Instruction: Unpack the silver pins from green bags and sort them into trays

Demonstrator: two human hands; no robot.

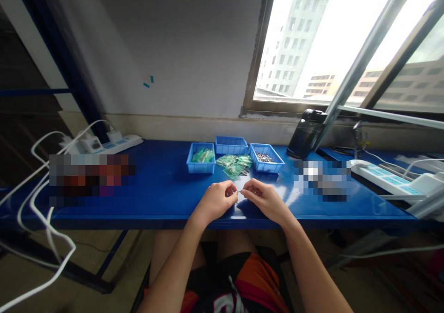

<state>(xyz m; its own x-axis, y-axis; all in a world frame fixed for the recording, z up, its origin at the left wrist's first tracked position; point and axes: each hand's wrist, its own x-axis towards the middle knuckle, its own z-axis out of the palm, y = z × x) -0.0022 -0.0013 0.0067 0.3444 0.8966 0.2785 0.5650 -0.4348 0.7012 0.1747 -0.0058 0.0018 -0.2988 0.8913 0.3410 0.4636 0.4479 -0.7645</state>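
Pinching a thin piece (239,192) by fingertips, your left hand (217,200) and right hand (264,197) meet at six o'clock from the green packets (233,164); this apparent two-handed handling calls for steadiness.

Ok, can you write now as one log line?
left hand: pinching thin piece; right hand: pinching its other end; beyond: green packets between blue bins; piece: too small to identify
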